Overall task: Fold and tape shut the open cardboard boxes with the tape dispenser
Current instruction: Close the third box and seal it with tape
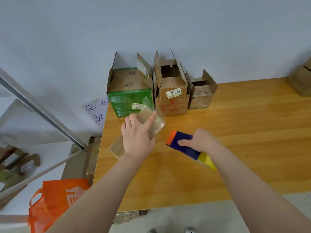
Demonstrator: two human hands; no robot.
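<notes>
Three open cardboard boxes stand against the wall at the back of the wooden table (pixel 249 132): a green-fronted box (pixel 130 100), a box labelled 5334 (pixel 173 88) stacked on a red-printed box (pixel 171 106), and a small box (pixel 201 96). All have their top flaps up. My left hand (pixel 137 137) grips a brownish translucent tape roll (pixel 157 123) just in front of the green box, index finger stretched out. My right hand (pixel 200 142) rests curled on the blue tape dispenser (pixel 189 151), which lies on the table with an orange end and a yellow end.
Another cardboard box (pixel 300 81) sits at the table's far right edge. An orange bag (pixel 53 202) hangs off the table's left front corner. A paper sign (pixel 96 111) is on the wall, and a white shelf (pixel 20 158) with parcels stands to the left.
</notes>
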